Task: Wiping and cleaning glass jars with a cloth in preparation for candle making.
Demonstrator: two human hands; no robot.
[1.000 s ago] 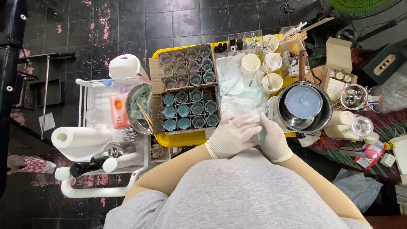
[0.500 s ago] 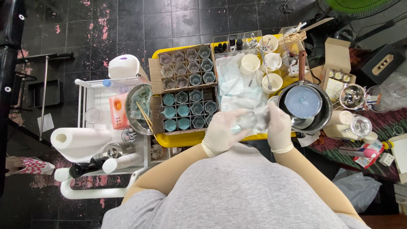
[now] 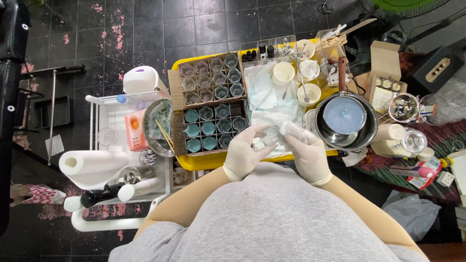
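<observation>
1. Gripping a crumpled white cloth [image 3: 280, 132], my gloved left hand [image 3: 246, 154] and right hand [image 3: 307, 154] close on it between them.
2. Beyond my left hand: box of blue-filled cups [image 3: 212, 127].
3. Beyond my right hand: steel pot [image 3: 345, 121].

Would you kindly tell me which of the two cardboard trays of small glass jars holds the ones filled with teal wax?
The nearer tray, beside the left hand; the farther tray's jars look clear and unfilled.
</observation>
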